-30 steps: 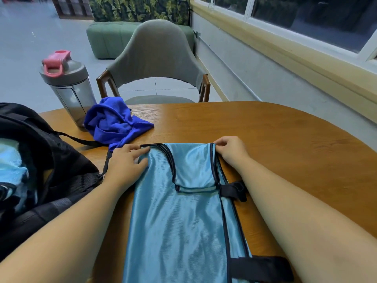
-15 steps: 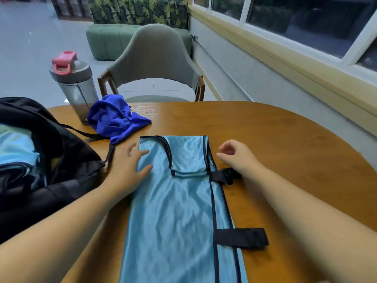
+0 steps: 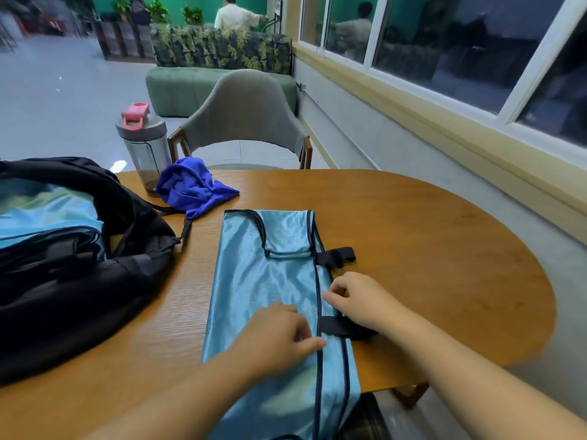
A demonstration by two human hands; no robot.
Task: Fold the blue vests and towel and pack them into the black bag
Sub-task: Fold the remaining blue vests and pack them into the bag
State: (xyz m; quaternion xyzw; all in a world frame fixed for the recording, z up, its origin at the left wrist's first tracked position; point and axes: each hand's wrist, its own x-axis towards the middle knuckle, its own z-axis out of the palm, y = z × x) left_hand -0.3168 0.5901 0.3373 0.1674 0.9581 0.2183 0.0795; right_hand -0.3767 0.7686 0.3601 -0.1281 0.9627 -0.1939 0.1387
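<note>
A light blue vest (image 3: 266, 281) with black trim lies folded lengthwise on the wooden table (image 3: 428, 249), its near end hanging over the front edge. My left hand (image 3: 279, 335) rests on its near part, index finger pressed by the right trim. My right hand (image 3: 359, 300) has curled fingers pinching the vest's right edge, above the lower black strap (image 3: 343, 328). Further up, a second strap (image 3: 336, 256) sticks out. The black bag (image 3: 79, 281) lies open at the left with another light blue vest (image 3: 47, 214) inside. A crumpled dark blue towel (image 3: 193, 188) sits behind.
A grey shaker bottle (image 3: 143, 147) with a pink lid stands behind the towel. A grey chair (image 3: 244, 115) faces me across the table. A wall with windows (image 3: 444, 58) runs along the right. People sit far back in the room.
Both hands have let go of the vest's far end and drawn back toward me along it. The right hand now sits at the lower strap, the left beside it.
</note>
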